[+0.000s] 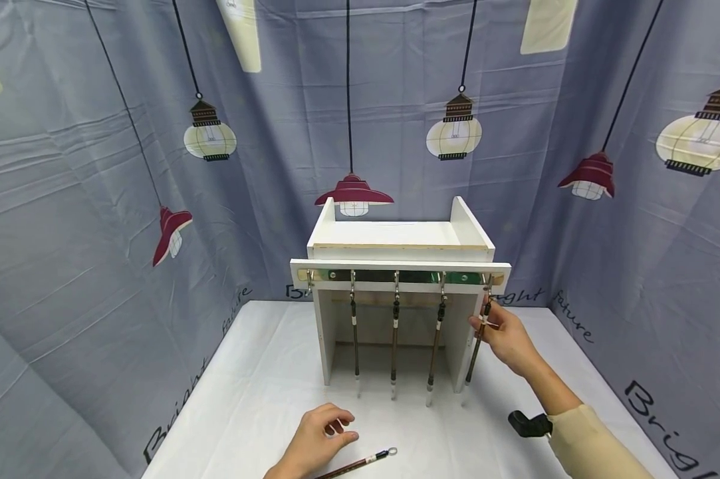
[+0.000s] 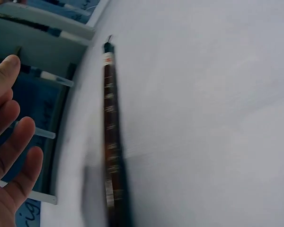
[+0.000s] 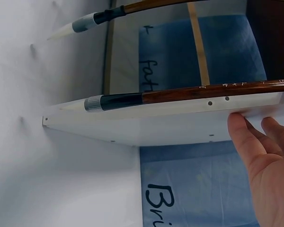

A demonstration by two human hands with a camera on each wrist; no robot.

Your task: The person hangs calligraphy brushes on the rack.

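Several calligraphy brushes hang from hooks on the rail (image 1: 371,277) of a white wooden rack. My right hand (image 1: 508,338) is at the rightmost hanging brush (image 1: 475,354), its fingertips pinching the upper handle beside the rack's side panel. In the right wrist view that brush (image 3: 189,93) shows a brown handle and pale tip; the pinch is partly cut off by the frame edge. My left hand (image 1: 318,439) hovers low at the front with loosely bent fingers and nothing in them. Beside it, a brown brush (image 1: 360,464) with a metal loop lies on the white table.
The leftmost hook (image 1: 310,279) carries no brush. Above the rail is the rack's white top shelf (image 1: 389,233) with raised sides. A black curved object (image 1: 528,424) is by the right sleeve. Grey-blue curtains (image 1: 395,100) with printed lamps surround the table (image 1: 246,399).
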